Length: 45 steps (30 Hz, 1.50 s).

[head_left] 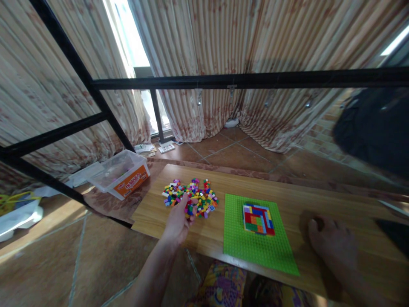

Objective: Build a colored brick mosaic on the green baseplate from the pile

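Observation:
My left hand (177,221) reaches into the near side of a loose pile of small colourful toy bricks (204,200). Its thumb and fingers are apart, with bricks showing between and beyond them; no brick can be made out in its grip. Right of the pile lies a green studded baseplate (234,238). On it sits a flat, roughly rectangular build of bricks (258,219) in red, blue, white, orange, green and yellow. My right hand (334,243) rests on the table to the right of the baseplate, fingers loosely bent and thumb apart, with nothing seen in it.
The wooden table (204,238) is long and narrow. A clear plastic box (126,172) with an orange label stands on the floor to the left. A black metal frame (179,82) crosses in front of the curtains (217,42). A dark object (391,234) lies at the table's right.

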Tool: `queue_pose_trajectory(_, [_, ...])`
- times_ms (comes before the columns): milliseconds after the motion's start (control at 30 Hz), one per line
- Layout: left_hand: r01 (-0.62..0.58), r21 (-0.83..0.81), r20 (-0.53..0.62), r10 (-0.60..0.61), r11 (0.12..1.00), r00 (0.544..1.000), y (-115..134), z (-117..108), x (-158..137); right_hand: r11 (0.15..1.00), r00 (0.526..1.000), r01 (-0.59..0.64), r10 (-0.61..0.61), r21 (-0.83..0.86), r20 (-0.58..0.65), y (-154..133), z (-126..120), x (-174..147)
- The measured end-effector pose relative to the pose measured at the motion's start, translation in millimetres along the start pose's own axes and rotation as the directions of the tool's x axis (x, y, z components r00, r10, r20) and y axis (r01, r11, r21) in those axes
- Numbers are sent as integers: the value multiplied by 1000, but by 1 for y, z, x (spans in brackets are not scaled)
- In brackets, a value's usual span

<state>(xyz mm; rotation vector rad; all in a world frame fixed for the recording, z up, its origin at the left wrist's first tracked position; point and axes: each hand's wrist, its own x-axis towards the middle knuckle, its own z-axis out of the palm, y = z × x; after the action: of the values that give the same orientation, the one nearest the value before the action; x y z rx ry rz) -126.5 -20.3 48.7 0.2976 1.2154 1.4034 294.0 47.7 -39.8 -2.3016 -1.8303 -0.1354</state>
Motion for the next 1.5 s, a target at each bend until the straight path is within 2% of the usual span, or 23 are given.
queue_pose_trajectory(100, [-13, 135, -17, 15, 991, 1000, 4, 3, 14, 994, 999, -11, 6, -107, -49, -1, 1, -1])
queue_pose_trajectory(267, [-36, 378, -58, 63, 925, 996, 12, 4, 42, 988, 994, 18, -34, -156, -103, -2, 2, -3])
queue_pose_trajectory(433, [-1, 488, -61, 35, 873, 997, 16, 0, 54, 990, 993, -3, -14, -143, -118, -1, 4, -2])
queue_pose_trajectory(633, [-7, 434, -50, 32, 901, 998, 16, -5, 57, 991, 994, -11, -3, -130, -106, -1, 3, -3])
queue_pose_trajectory(767, [35, 335, -33, -26, 941, 999, 19, -5, 54, 990, 995, -8, -7, -140, -100, -3, 0, -3])
queue_pose_trajectory(900, [95, 228, 100, -120, 969, 988, 22, -7, 47, 991, 995, -18, 5, -131, -100, -5, -1, -4])
queue_pose_trajectory(1000, [106, 185, 169, -138, 977, 976, 21, -11, 45, 993, 995, -15, 3, -117, -103, -5, -2, -4])
queue_pose_trajectory(1100, [74, 196, 156, -105, 978, 982, 18, -14, 45, 993, 995, -8, -3, -115, -97, -5, -2, -4])
queue_pose_trajectory(1267, [5, 270, 61, -22, 963, 998, 10, -11, 49, 992, 994, -3, -11, -129, -108, -6, -2, -5])
queue_pose_trajectory(1500, [-43, 305, 2, 44, 951, 999, 3, -8, 53, 993, 993, -10, -5, -120, -118, -5, 0, -4])
